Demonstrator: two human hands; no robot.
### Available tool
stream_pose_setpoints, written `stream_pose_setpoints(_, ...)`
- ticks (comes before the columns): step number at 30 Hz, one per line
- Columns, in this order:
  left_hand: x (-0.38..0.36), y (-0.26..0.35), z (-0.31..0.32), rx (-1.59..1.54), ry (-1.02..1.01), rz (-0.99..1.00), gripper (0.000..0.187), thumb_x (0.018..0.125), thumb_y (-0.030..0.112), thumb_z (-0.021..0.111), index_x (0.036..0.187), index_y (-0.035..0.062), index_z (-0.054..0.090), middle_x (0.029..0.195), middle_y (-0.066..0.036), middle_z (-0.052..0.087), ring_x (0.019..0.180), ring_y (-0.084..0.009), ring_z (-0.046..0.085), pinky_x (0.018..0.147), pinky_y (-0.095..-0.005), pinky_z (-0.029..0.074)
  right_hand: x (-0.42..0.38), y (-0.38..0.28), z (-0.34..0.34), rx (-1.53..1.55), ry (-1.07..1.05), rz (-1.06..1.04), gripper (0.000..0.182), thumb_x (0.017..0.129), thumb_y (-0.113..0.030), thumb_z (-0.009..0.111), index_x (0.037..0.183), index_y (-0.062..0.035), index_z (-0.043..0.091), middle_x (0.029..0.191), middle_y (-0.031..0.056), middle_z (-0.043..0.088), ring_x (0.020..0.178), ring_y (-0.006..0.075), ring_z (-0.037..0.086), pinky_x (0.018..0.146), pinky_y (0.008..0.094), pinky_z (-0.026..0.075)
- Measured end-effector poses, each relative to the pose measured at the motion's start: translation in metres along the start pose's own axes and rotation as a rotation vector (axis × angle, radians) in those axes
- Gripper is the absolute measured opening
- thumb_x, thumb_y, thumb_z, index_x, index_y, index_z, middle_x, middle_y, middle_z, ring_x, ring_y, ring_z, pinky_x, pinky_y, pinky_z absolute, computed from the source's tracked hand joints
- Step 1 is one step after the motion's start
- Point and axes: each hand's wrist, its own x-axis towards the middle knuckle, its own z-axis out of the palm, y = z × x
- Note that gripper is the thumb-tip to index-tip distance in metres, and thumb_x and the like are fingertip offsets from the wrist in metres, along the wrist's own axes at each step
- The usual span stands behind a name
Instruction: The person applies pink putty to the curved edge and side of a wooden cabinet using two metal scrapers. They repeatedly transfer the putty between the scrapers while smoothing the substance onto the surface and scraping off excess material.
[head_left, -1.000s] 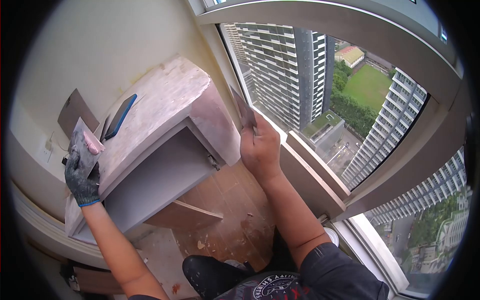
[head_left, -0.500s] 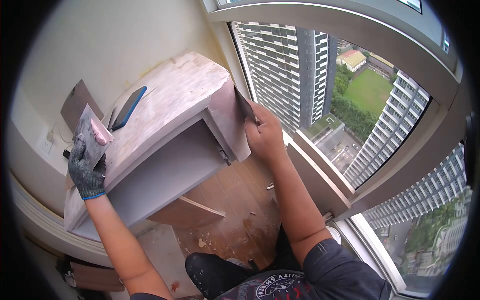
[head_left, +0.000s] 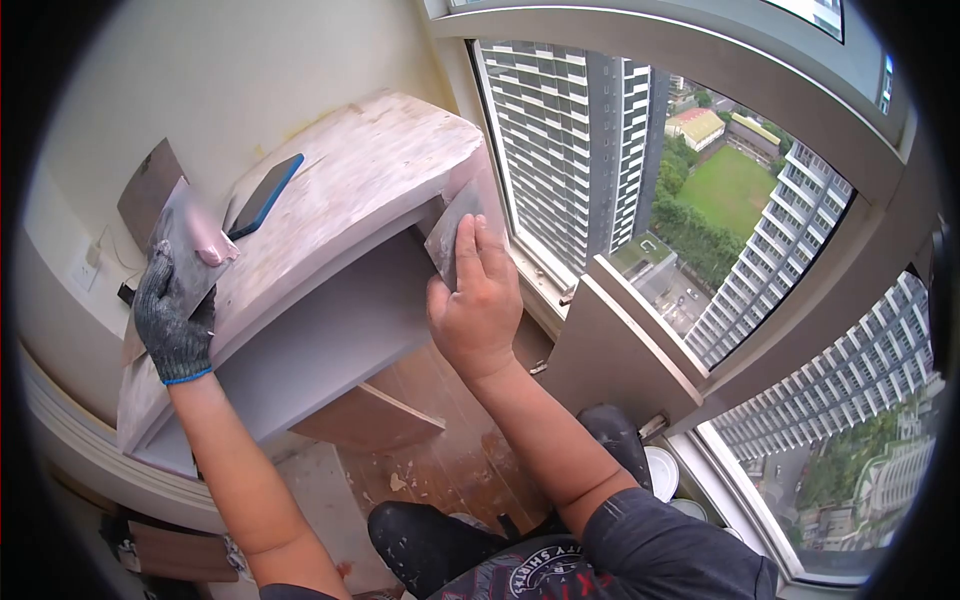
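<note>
One pink lump of filler (head_left: 208, 242) is sitting on a flat plate (head_left: 176, 268) at the left of the frame. The left grip (head_left: 172, 325), in a dark knit glove, is clamping the plate near the cabinet's near edge. Just above the centre, the right grip (head_left: 480, 312) is closing on a thin spreading blade (head_left: 450, 238), two fingers lying along its face. The blade is overlapping the front corner of the cabinet (head_left: 350, 150) by its right end; how firmly it is pressing, one cannot tell.

As for progress, the top is showing a patchy pinkish-white coat, and the end face is looking pink where the right grip is not hiding it. The work is seeming, by judgement, well begun but uneven: the top is looking mottled, the far corner edge rough, and a good load of filler is waiting on the plate.

Further out, a blue-edged phone (head_left: 268, 195) is lying on the cabinet top, and a brown sheet (head_left: 150, 188) is leaning behind the plate. A curved panel (head_left: 370, 420) is resting below the opening, scraps are dotting the floor (head_left: 465, 455), and a pale board (head_left: 605, 350) is standing by the window at right of centre.
</note>
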Motion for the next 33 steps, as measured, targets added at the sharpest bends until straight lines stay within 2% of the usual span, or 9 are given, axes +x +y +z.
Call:
stream_pose_setpoints(5, 0.008, -0.01, -0.018, 0.11, -0.111, 0.094, 0.036, 0.095, 0.023, 0.062, 0.127, 0.0054, 0.062, 0.12, -0.012, 0.065, 0.111, -0.0254, 0.063, 0.091, -0.0422, 0.056, -0.013, -0.02, 0.0, 0.06, -0.022, -0.005, 0.063, 0.074, -0.004, 0.065, 0.135, 0.0044, 0.054, 0.13, 0.0249, 0.058, 0.113, 0.0403, 0.058, 0.094, 0.0434, 0.049)
stream_pose_setpoints(12, -0.008, 0.007, 0.011, -0.157, 0.021, -0.116, 0.041, 0.093, 0.022, 0.065, 0.129, 0.003, 0.06, 0.121, -0.013, 0.064, 0.112, -0.0255, 0.063, 0.091, -0.0416, 0.056, -0.003, -0.001, -0.041, 0.241, 0.014, -0.013, 0.053, 0.08, 0.0, 0.06, 0.132, 0.0051, 0.055, 0.12, 0.0223, 0.064, 0.105, 0.0378, 0.063, 0.093, 0.0421, 0.05)
stream_pose_setpoints(14, -0.006, 0.008, 0.008, -0.146, 0.014, -0.139, 0.042, 0.092, 0.023, 0.066, 0.129, 0.0025, 0.059, 0.122, -0.013, 0.064, 0.112, -0.0257, 0.063, 0.091, -0.0409, 0.056, 0.026, 0.018, -0.051, 0.289, 0.007, 0.183, 0.04, 0.084, -0.001, 0.055, 0.124, 0.0025, 0.061, 0.107, 0.0212, 0.068, 0.095, 0.0372, 0.065, 0.087, 0.0415, 0.051)
stream_pose_setpoints(16, -0.008, 0.01, 0.012, -0.155, 0.01, -0.151, 0.043, 0.092, 0.023, 0.066, 0.129, 0.0021, 0.059, 0.121, -0.013, 0.064, 0.112, -0.0258, 0.063, 0.09, -0.0403, 0.056, 0.055, 0.043, -0.05, 0.366, -0.052, 0.301, 0.033, 0.085, -0.003, 0.051, 0.115, 0.0001, 0.065, 0.1, 0.0212, 0.068, 0.088, 0.0349, 0.065, 0.081, 0.0402, 0.051)
stream_pose_setpoints(19, -0.011, 0.012, 0.021, -0.185, 0.006, -0.145, 0.042, 0.092, 0.023, 0.066, 0.128, 0.0016, 0.059, 0.12, -0.013, 0.065, 0.11, -0.0257, 0.064, 0.089, -0.0396, 0.056, 0.081, 0.073, -0.03, 0.482, -0.144, 0.321, 0.024, 0.088, -0.004, 0.052, 0.106, 0.0053, 0.065, 0.086, 0.014, 0.068, 0.075, 0.0185, 0.062, 0.074, 0.0326, 0.05)
stream_pose_setpoints(22, -0.006, 0.009, 0.012, -0.183, -0.011, -0.142, 0.041, 0.092, 0.022, 0.065, 0.128, 0.0017, 0.059, 0.12, -0.012, 0.065, 0.109, -0.0254, 0.064, 0.089, -0.0394, 0.056, 0.083, 0.08, -0.012, 0.588, -0.243, 0.292, 0.027, 0.087, -0.004, 0.051, 0.108, 0.0042, 0.065, 0.086, 0.0111, 0.068, 0.077, 0.0157, 0.06, 0.074, 0.0319, 0.049)
stream_pose_setpoints(23, -0.005, 0.008, 0.01, -0.187, -0.016, -0.136, 0.041, 0.092, 0.022, 0.065, 0.128, 0.0021, 0.06, 0.12, -0.012, 0.065, 0.109, -0.0254, 0.064, 0.089, -0.0394, 0.056, 0.078, 0.078, -0.012, 0.486, -0.169, 0.134, 0.029, 0.086, -0.004, 0.051, 0.11, 0.002, 0.066, 0.086, 0.0119, 0.067, 0.078, 0.018, 0.061, 0.075, 0.0323, 0.049)
stream_pose_setpoints(26, -0.011, 0.011, 0.018, -0.176, -0.012, -0.151, 0.04, 0.092, 0.021, 0.064, 0.127, 0.0034, 0.06, 0.12, -0.012, 0.065, 0.109, -0.0253, 0.064, 0.088, -0.0398, 0.056, 0.067, 0.066, -0.02, 0.377, -0.16, 0.157, 0.034, 0.083, -0.005, 0.053, 0.114, 0.0009, 0.066, 0.099, 0.022, 0.069, 0.092, 0.0376, 0.066, 0.083, 0.0405, 0.052)
stream_pose_setpoints(33, -0.02, 0.017, 0.035, -0.172, 0.07, -0.145, 0.038, 0.091, 0.022, 0.065, 0.125, 0.0048, 0.062, 0.118, -0.012, 0.066, 0.106, -0.0254, 0.066, 0.086, -0.0395, 0.057, 0.031, 0.03, -0.02, 0.281, -0.006, 0.055, 0.045, 0.079, -0.001, 0.057, 0.123, 0.0013, 0.061, 0.115, 0.0215, 0.067, 0.099, 0.0372, 0.065, 0.089, 0.0425, 0.052)
